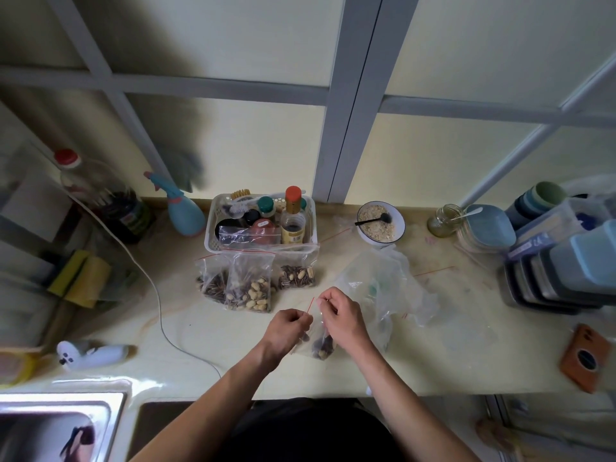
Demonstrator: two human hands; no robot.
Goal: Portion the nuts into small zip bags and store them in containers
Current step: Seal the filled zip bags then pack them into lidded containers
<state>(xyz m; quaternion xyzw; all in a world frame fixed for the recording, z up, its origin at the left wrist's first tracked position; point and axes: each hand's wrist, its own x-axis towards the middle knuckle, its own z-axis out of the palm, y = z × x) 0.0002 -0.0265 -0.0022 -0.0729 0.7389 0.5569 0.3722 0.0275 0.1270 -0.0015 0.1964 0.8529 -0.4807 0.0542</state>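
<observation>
Left hand (289, 325): pinches the red zip strip's left end.
Right hand (343, 316): pinches its right end.
Small zip bag (319, 345): lower centre, nuts inside (partly hidden).
Filled bags (253, 283): centre, before the white basket (213, 241).

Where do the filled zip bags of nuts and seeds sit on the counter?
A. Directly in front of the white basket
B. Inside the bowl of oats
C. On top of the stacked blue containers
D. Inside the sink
A: three filled zip bags stand in a row on the counter, just in front of the white basket of bottles, while both hands work on another bag nearer the camera.
</observation>
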